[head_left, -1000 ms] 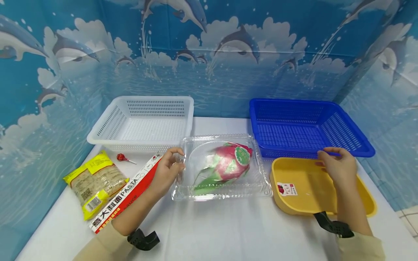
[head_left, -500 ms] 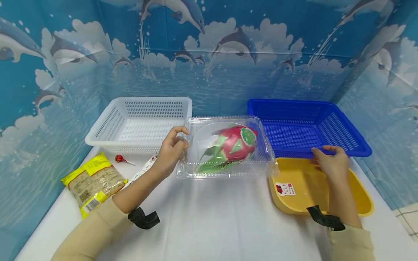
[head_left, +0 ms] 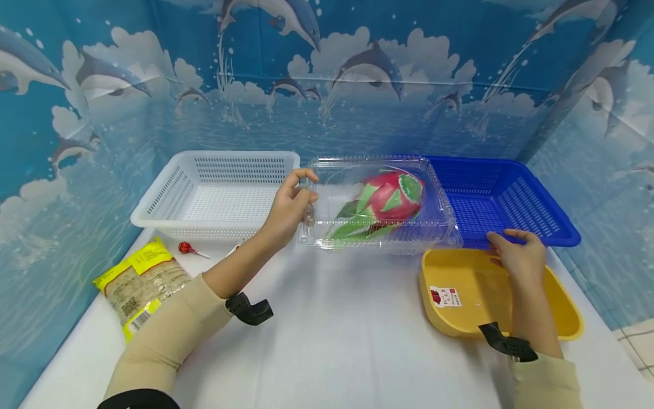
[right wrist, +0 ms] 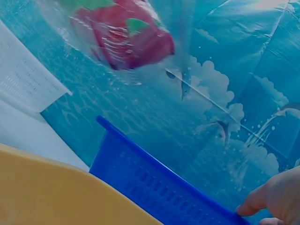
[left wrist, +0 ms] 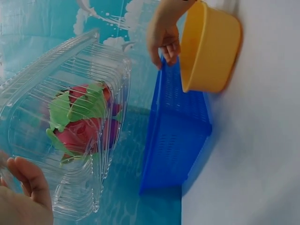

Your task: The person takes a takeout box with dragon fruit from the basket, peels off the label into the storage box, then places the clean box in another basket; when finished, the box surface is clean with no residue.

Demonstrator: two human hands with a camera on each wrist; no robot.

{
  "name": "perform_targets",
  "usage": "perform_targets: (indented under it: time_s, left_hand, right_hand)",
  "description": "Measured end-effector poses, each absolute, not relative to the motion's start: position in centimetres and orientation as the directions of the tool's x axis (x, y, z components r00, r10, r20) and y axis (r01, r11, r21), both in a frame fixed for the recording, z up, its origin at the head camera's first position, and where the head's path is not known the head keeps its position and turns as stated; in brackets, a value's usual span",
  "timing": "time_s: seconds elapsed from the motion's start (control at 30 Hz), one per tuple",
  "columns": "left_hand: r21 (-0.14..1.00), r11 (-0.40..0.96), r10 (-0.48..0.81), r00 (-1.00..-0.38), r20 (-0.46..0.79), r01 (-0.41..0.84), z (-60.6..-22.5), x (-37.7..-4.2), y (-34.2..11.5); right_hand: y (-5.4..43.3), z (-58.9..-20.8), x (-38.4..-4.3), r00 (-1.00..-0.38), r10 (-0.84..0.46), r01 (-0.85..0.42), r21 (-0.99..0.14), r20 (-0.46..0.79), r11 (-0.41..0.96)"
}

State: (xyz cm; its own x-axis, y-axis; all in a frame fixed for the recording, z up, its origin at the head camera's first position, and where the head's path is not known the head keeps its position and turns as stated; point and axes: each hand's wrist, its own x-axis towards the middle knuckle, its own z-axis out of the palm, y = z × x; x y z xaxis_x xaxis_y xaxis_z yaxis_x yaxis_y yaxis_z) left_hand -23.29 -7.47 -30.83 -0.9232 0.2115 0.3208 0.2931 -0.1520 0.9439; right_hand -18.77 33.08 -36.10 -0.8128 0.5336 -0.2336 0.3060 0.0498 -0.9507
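Observation:
My left hand [head_left: 288, 210] pinches the left edge of a clear plastic clamshell box [head_left: 327, 199], raised above the table. Inside lies a pink and green dragon fruit [head_left: 390, 196], also visible through the ribbed plastic in the left wrist view. The box overlaps the left end of a blue mesh basket [head_left: 511, 162] in the head view. On that basket's front rim, my right hand [head_left: 525, 261] has its thumb and fingers gripping the edge. The right wrist view shows a fingertip right on the blue rim [right wrist: 187, 192].
A yellow plastic tub [head_left: 441, 321] with a label stands before the blue basket, under my right forearm. A white mesh basket [head_left: 140, 211] is back left. Nearby lie a lollipop [head_left: 185, 247] and a yellow-ended food bag [head_left: 145, 278]; my left arm mostly hides a pasta box.
My left hand has lifted the clear box with the dragon fruit and carried it away from me and rightward, toward the blue basket. The right hand stays at the basket's rim.

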Motion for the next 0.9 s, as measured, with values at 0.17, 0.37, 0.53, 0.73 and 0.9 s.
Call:
perform_targets:
  time_s: [0.17, 0.37, 0.53, 0.73, 0.9]
  left_hand:
    - [0.938, -0.196, 0.225, -0.919, 0.325, 0.285, -30.4, -24.4, -5.3]
    - [0.930, -0.224, 0.215, -0.916, 0.339, 0.291, -30.3, -25.7, -2.8]
    - [0.925, -0.270, 0.204, -0.923, 0.328, 0.269, -30.4, -26.7, -1.0]
    - [0.907, -0.333, 0.230, -0.910, 0.345, 0.259, -30.5, -28.0, 1.2]
    - [0.913, -0.331, 0.235, -0.916, 0.326, 0.240, -30.4, -29.1, 3.2]
  right_hand:
    - [33.2, -36.4, -18.9, -0.795, 0.554, 0.306, -0.952, -0.249, 0.013]
    - [33.3, -36.5, -19.1, -0.783, 0.573, 0.290, -0.957, -0.242, -0.007]
    - [33.1, -36.5, -19.1, -0.779, 0.582, 0.266, -0.963, -0.232, -0.028]
    - [33.0, -36.7, -19.0, -0.761, 0.604, 0.288, -0.957, -0.239, -0.016]
    - [33.2, -36.7, -19.1, -0.762, 0.604, 0.281, -0.959, -0.236, -0.019]
